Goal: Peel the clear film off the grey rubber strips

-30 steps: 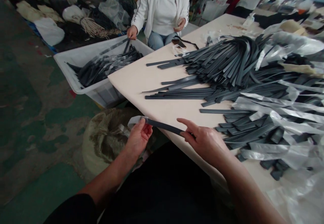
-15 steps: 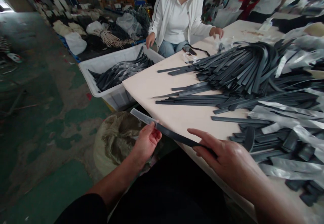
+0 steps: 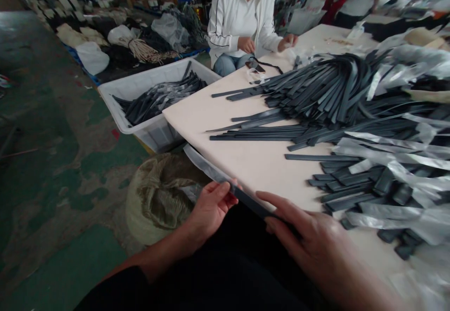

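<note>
My left hand (image 3: 211,208) pinches a dark grey strip (image 3: 248,201) near its left part, where a clear plastic sleeve (image 3: 204,163) sticks out past the fingers toward the upper left. My right hand (image 3: 309,240) holds the same strip further right, fingers lying along it at the near edge of the beige table (image 3: 218,109). The strip runs slantwise between both hands, just off the table's front edge.
A big heap of dark strips (image 3: 326,91) and clear sleeves (image 3: 397,156) covers the table's right side. A white bin (image 3: 140,86) with more strips stands on the floor at left. An olive sack (image 3: 158,198) lies below it. A person in a white jacket (image 3: 242,16) sits across.
The clear sleeve has slid further off the strip to the left. Both my hands have drawn nearer to me. The person opposite has pulled both hands in to the table corner.
</note>
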Tool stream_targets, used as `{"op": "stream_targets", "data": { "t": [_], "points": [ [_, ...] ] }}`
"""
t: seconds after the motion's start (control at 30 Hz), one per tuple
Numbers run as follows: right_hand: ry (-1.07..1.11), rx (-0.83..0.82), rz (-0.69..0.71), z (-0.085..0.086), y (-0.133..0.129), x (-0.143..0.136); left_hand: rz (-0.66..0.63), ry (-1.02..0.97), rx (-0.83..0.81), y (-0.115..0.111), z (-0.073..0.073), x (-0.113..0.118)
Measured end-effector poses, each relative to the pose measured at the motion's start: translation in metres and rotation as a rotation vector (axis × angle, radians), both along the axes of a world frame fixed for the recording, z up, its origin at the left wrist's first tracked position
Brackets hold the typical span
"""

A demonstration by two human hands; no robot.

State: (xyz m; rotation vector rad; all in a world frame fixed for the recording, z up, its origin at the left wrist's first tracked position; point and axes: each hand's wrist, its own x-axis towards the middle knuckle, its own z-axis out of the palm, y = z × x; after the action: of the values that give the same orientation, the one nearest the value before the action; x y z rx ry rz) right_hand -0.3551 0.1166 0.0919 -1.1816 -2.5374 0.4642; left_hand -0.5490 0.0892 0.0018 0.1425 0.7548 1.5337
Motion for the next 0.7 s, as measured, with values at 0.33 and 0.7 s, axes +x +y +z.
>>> {"op": "stream_targets", "data": {
  "t": [0.33, 0.7],
  "points": [
    [0.095, -0.158, -0.053, 0.012, -0.037, 0.062, 0.023, 0.051, -0.075, 0.001, -0.003, -0.006],
    [0.068, -0.17, -0.207, -0.013, -0.048, 0.067, -0.05, -0.076, -0.174, -0.01, -0.01, 0.032]
  ]
}}
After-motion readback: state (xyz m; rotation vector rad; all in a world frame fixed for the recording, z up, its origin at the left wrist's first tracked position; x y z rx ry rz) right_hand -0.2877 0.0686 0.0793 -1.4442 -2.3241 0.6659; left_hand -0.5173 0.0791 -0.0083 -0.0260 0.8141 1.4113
